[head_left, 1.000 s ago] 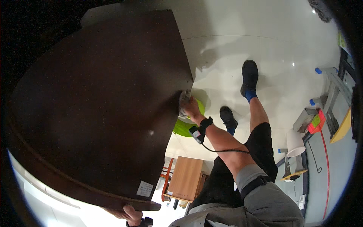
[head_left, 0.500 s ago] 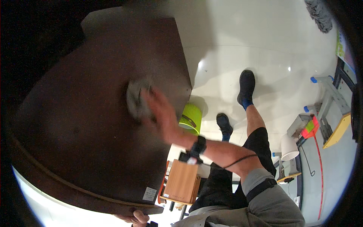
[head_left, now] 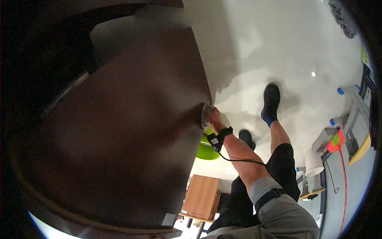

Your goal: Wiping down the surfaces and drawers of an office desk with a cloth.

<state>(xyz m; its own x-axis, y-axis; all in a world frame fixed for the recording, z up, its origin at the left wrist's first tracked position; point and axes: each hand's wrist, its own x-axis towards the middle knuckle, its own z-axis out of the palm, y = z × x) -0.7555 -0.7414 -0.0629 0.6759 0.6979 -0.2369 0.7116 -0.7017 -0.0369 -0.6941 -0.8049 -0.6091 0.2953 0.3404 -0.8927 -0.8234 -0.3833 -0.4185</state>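
Observation:
My right hand [head_left: 214, 118] is closed round a bunched grey cloth [head_left: 205, 115]. The cloth presses against the right edge of a large dark brown furniture panel [head_left: 139, 119], which fills the left half of the head view. A small white label [head_left: 168, 219] is stuck near the panel's lower right corner. On my right wrist is a black strap with a small device [head_left: 215, 141] and a cable running up the forearm. My left hand is out of sight.
Just below my right hand stands a lime-green bin [head_left: 207, 152], partly hidden. A wooden box-like cabinet [head_left: 201, 195] is nearer me. To the right are a stepladder [head_left: 352, 107], a white bucket [head_left: 314, 163] and a red-handled dustpan [head_left: 336, 141]. A grey mop head [head_left: 343, 20] lies far right.
My right hand and the cloth have moved from the panel's middle rightward to its edge. My left hand, earlier at the panel's near edge, has gone out of view.

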